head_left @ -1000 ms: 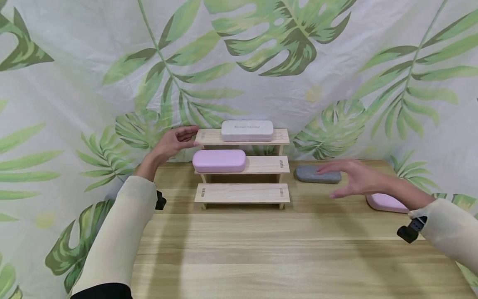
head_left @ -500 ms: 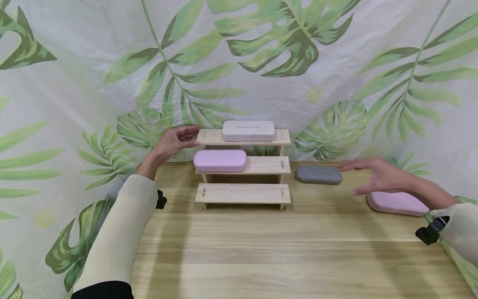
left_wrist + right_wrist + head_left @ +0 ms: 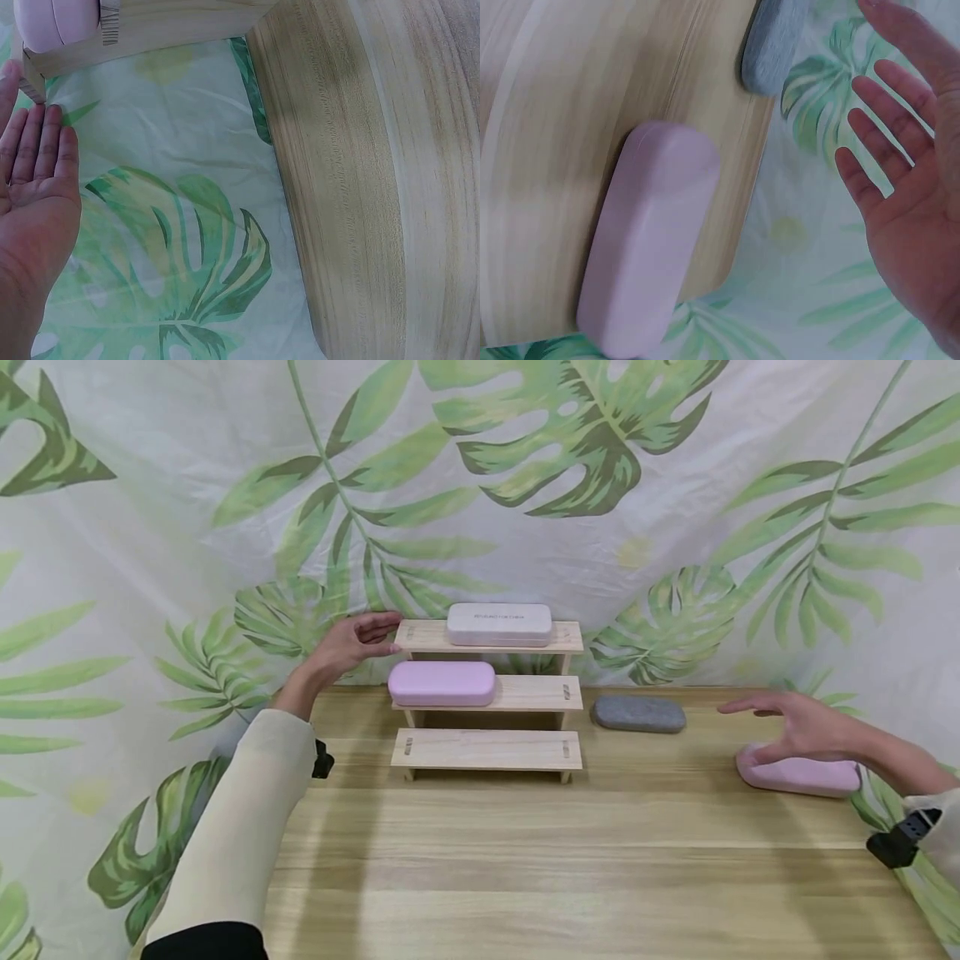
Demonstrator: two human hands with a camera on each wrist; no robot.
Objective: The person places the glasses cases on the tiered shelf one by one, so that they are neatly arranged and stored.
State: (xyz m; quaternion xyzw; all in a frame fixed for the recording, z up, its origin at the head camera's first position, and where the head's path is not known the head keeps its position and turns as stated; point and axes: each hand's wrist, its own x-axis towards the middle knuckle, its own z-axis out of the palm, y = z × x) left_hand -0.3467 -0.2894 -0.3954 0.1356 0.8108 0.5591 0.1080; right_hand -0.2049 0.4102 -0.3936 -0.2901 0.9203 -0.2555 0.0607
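Observation:
A wooden three-tier stand [image 3: 486,750] bears a white glasses case [image 3: 498,625] on its top tier and a lilac glasses case [image 3: 441,683] at the left of its middle tier. My left hand [image 3: 348,647] is at the left end of the top tier, its fingertips at the board's edge; in the left wrist view its fingers [image 3: 46,146] are straight. My right hand [image 3: 813,727] hovers over a pink glasses case [image 3: 817,778] lying at the table's right side. Its fingers are spread, holding nothing; the right wrist view shows this case [image 3: 649,240] apart from the palm [image 3: 915,232].
A grey glasses case [image 3: 639,714] lies on the wooden table [image 3: 525,860] just right of the stand. Behind the table hangs a leaf-patterned cloth [image 3: 562,552], which also shows beyond the table's sides.
My right hand has moved rightward from above the grey case to over the pink case. The left hand stays at the stand, and the cases have kept their places.

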